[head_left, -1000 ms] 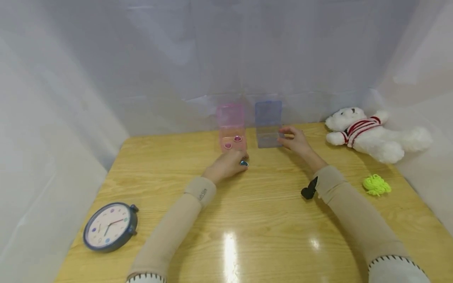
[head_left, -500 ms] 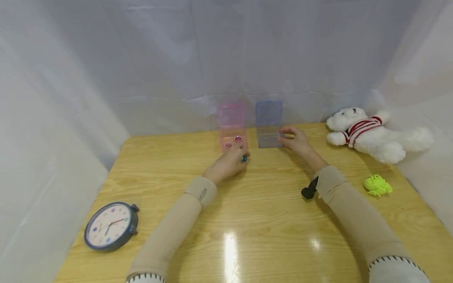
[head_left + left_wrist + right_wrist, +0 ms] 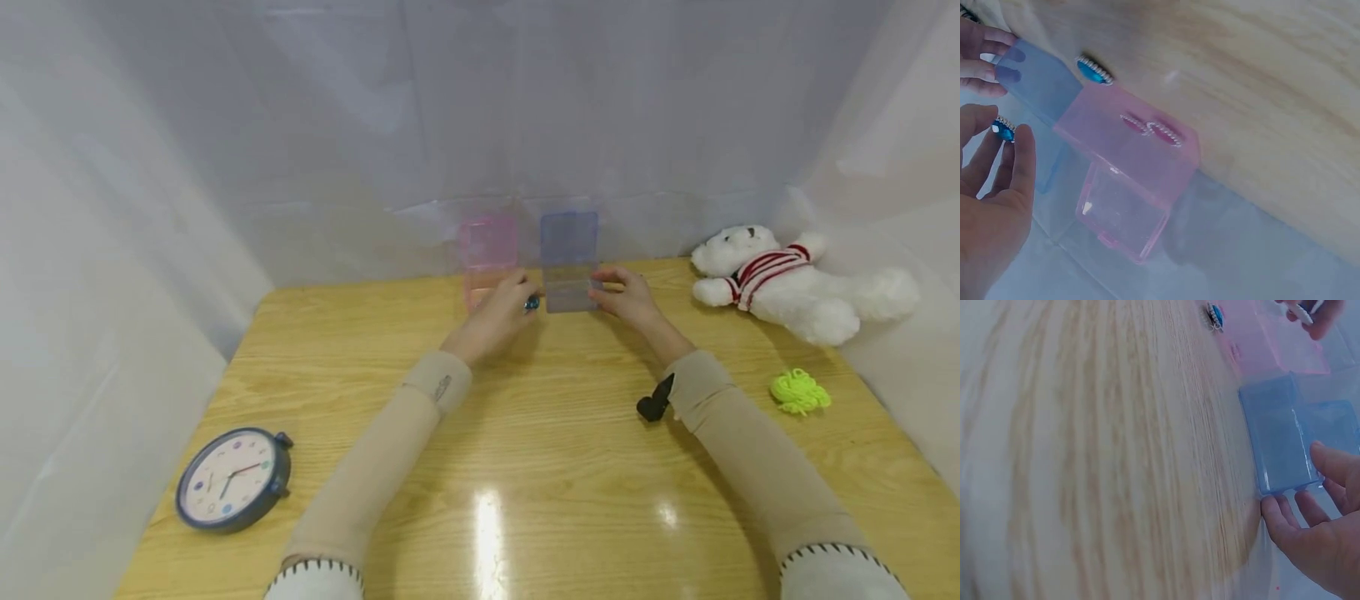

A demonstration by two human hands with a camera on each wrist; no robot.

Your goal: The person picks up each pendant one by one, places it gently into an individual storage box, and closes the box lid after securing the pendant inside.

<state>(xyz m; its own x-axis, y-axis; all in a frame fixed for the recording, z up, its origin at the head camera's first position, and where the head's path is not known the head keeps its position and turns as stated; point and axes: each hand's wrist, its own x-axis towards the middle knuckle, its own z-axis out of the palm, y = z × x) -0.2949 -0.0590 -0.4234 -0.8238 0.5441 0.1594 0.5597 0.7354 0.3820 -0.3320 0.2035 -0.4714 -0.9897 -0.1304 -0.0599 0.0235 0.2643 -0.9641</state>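
My left hand (image 3: 491, 317) pinches a blue gem ornament (image 3: 1004, 129) with a beaded silver edge between thumb and fingertips. It hovers over the right side of an open pink translucent box (image 3: 489, 242), by the gap to a blue box. A second blue gem (image 3: 1094, 69) lies on the table beside the pink box. Two pink gems (image 3: 1166, 134) sit in the pink box, covered by the hand in the head view. My right hand (image 3: 630, 300) holds the right side of the open blue translucent box (image 3: 1272, 444), thumb at its rim and fingers along its outer wall.
A white teddy bear (image 3: 795, 287) lies at the back right, with a neon yellow yarn bundle (image 3: 799, 392) in front. A black heart-shaped piece (image 3: 654, 404) is by the right cuff. A round clock (image 3: 231, 482) lies at the left. A pale sheet (image 3: 337, 167) hangs behind the table.
My left hand has lifted the blue gem and carried it back and to the right, from in front of the pink box toward the blue box. My right hand has stayed in place.
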